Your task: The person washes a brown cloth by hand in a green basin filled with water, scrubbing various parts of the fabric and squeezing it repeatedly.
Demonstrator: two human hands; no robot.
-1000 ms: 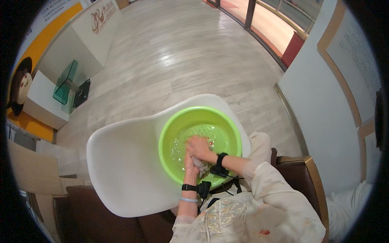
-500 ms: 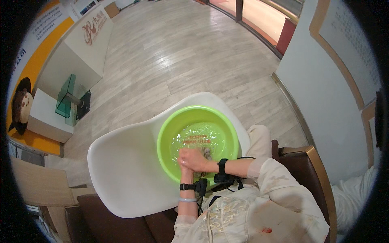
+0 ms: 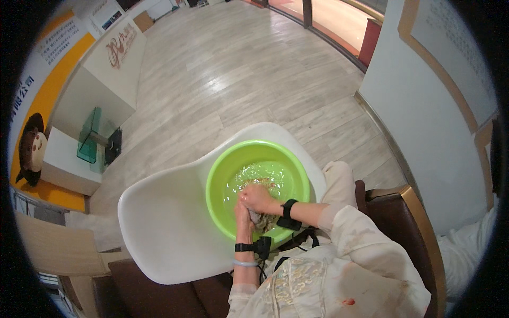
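Note:
A bright green basin [image 3: 213, 212] holds shallow, rippling water with red print under it. Inside it, a bunched grey wet cloth [image 3: 262, 221] hangs below my fists, between my wrists. My right hand [image 3: 259, 198] is closed round the upper part of the cloth, its knuckles up. Pressed against it on the left, my left hand [image 3: 242, 214] is closed too, and its fingers are partly hidden behind the right. Black straps with small devices circle both wrists, and a pale bangle [image 3: 245, 263] sits on my left forearm.
The basin stands on a white moulded chair [image 3: 154, 233] right before my knees. Brown seat cushions [image 3: 154, 286] lie below it, and a wood-armed brown chair [image 3: 395, 212] is at my right. A white counter [image 3: 114, 69] stands far left, with a wall [image 3: 424, 122] to the right.
My right fist has turned and shifted slightly up against the left. More of the grey cloth now shows bunched between my wrists. The view has tilted a little.

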